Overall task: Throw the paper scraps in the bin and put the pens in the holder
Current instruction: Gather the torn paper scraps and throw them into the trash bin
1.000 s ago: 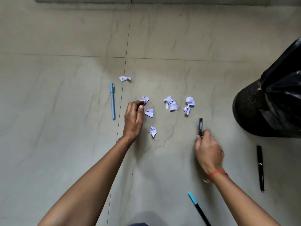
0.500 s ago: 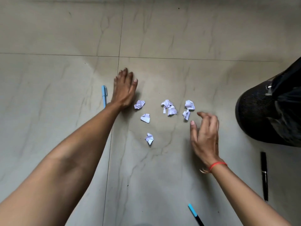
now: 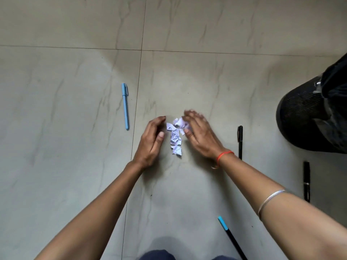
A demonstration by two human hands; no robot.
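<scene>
Both hands open, holding nothing: left hand point(image 3: 150, 141) and right hand point(image 3: 199, 136) cupped either side of the paper scraps point(image 3: 176, 136), palms inward, right fingers blurred. Scraps sit in one tight heap on the floor, well left of the bin point(image 3: 304, 117). Judgement: close low, palms scraping tile, scoop from under so no bits escape. Blue pen point(image 3: 125, 106) left of heap; leave it.

We saw open tiled floor point(image 3: 75, 166) left of the light blue capped pen point(image 3: 125, 106); the black mesh bin point(image 3: 300, 117) blocked the right.
</scene>
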